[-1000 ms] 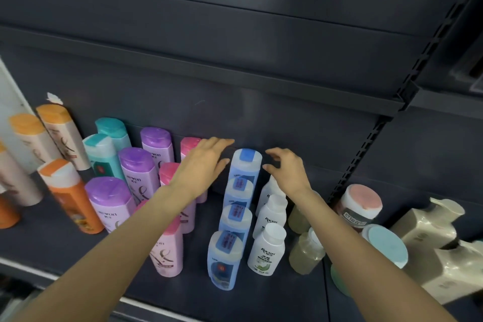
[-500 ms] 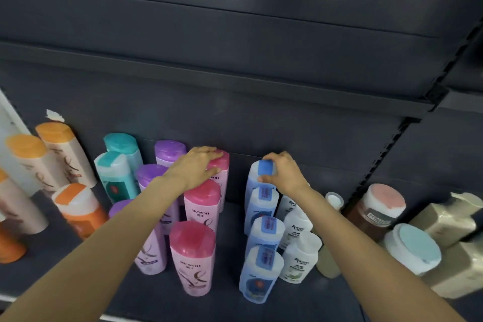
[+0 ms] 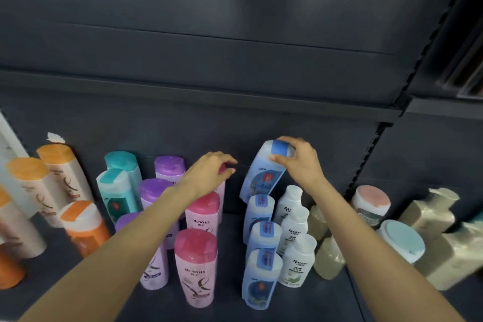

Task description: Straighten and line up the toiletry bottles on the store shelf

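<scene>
At the back of the shelf (image 3: 230,303), the right hand (image 3: 300,162) had thumb and fingers curled round the cap end of the rearmost blue bottle (image 3: 264,172), pinching it just below the blue cap; that bottle was tilted, top leaning right, base toward the row in front. Left hand (image 3: 209,172) lay over the top of the rearmost pink bottle (image 3: 222,185), fingers bent down across its cap and gripping it; most of that bottle was hidden by the hand. Forward of the tilted bottle, three more blue bottles (image 3: 261,277) stood upright in a file toward the shelf edge, with a file of white bottles (image 3: 296,261) just beside them on the right. Two pink-capped bottles (image 3: 197,266) stood upright in front of the left hand. Further left: purple-capped bottles (image 3: 154,193), teal-capped bottles (image 3: 115,191), then orange-capped bottles (image 3: 60,172), several of these leaning. Far right: pale yellowish bottles (image 3: 328,259), round-lidded jars (image 3: 400,240) and beige pump bottles (image 3: 428,214), partly blurred.
</scene>
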Action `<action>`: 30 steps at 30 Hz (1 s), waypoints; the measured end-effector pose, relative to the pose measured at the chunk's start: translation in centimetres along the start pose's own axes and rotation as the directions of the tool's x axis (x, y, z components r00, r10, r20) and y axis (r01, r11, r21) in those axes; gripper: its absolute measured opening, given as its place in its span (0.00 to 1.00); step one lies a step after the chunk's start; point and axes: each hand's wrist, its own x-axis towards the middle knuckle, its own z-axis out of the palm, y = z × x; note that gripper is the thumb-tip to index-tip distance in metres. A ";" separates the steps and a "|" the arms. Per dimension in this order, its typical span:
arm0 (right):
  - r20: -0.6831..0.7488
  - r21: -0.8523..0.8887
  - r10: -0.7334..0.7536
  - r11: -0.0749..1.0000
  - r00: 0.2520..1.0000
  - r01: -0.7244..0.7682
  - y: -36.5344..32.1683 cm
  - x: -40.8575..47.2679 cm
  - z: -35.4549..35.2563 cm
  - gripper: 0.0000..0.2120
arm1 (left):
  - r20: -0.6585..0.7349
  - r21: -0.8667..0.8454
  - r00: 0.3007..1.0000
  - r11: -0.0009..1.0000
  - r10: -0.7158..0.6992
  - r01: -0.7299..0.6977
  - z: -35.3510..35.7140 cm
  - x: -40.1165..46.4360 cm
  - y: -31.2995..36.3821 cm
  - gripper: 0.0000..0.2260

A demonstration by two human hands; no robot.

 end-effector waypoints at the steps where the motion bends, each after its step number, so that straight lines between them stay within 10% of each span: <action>1: -0.040 0.048 -0.011 0.999 0.999 0.013 -0.5 -0.1 -1.0 0.21 | -0.004 -0.039 1.000 0.999 0.012 -0.012 -0.1 0.1 0.8 0.15; 12: -0.155 0.624 -0.013 0.774 0.988 0.108 -3.3 -3.6 -10.0 0.16 | -0.115 -0.174 0.992 0.982 0.059 -0.078 -3.3 0.7 8.3 0.30; 17: -0.092 0.671 -0.080 0.731 0.993 0.121 -3.2 -5.1 -11.4 0.19 | -0.209 0.119 0.978 0.993 0.006 0.019 -4.5 -2.0 11.4 0.24; 22: 0.168 0.739 0.060 0.653 0.984 -0.166 -3.9 -5.5 -10.9 0.27 | -0.406 0.464 0.907 0.880 0.112 0.099 -3.9 -3.5 12.9 0.27; 26: 0.036 0.828 0.245 0.535 0.969 -0.166 -4.9 -5.5 -9.9 0.26 | -0.373 0.680 0.872 0.733 0.317 0.024 -4.0 -3.7 13.3 0.32; 30: -0.039 0.828 0.136 0.560 0.990 -0.044 -4.9 -5.7 -10.3 0.22 | -0.122 0.384 0.992 0.923 0.015 0.033 -5.6 -3.8 13.5 0.33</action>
